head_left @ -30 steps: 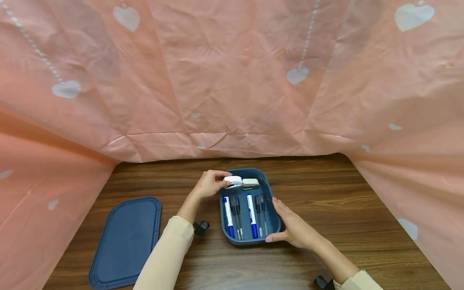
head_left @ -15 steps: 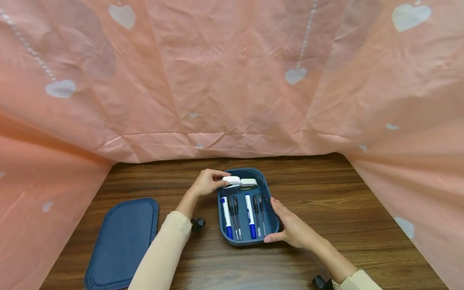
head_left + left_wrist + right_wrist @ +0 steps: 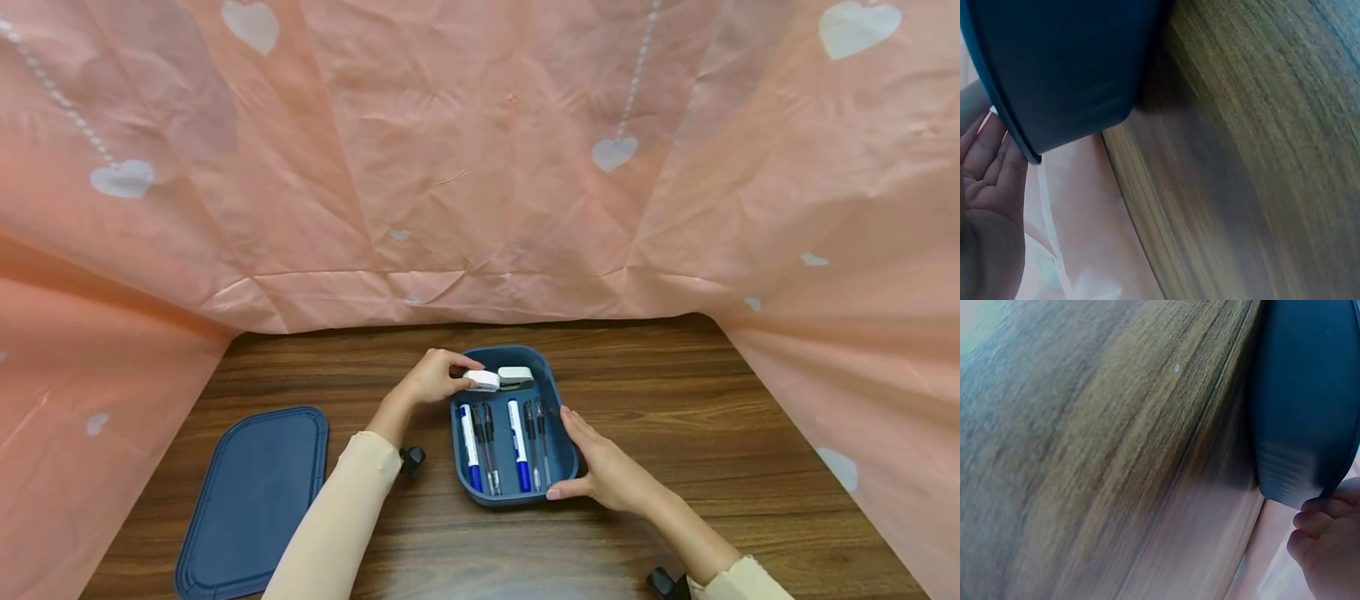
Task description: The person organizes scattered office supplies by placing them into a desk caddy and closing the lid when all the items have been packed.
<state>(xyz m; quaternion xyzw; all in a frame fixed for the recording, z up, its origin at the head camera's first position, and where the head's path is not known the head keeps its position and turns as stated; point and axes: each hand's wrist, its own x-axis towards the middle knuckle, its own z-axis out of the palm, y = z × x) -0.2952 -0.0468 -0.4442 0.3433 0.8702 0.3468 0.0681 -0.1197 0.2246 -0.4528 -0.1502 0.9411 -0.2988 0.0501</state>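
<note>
Stapler (image 3: 485, 381): white, far left within blue box (image 3: 503, 418), pinched by left hand (image 3: 433, 377) | second stapler (image 3: 515, 375): just beside, right | right hand (image 3: 611, 473): spread wide, touching box's right side | markers (image 3: 517, 435), pens (image 3: 541, 433): box's near part | blue lid (image 3: 255, 500): on bench (image 3: 675, 383), left of box.

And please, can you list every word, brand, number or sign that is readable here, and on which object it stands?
No readable text anywhere.
Blue-and-white markers: any print is too small to read.
White staplers: no lettering visible.
Pink cloth: pale hearts and dotted lines, no words seen.
</note>
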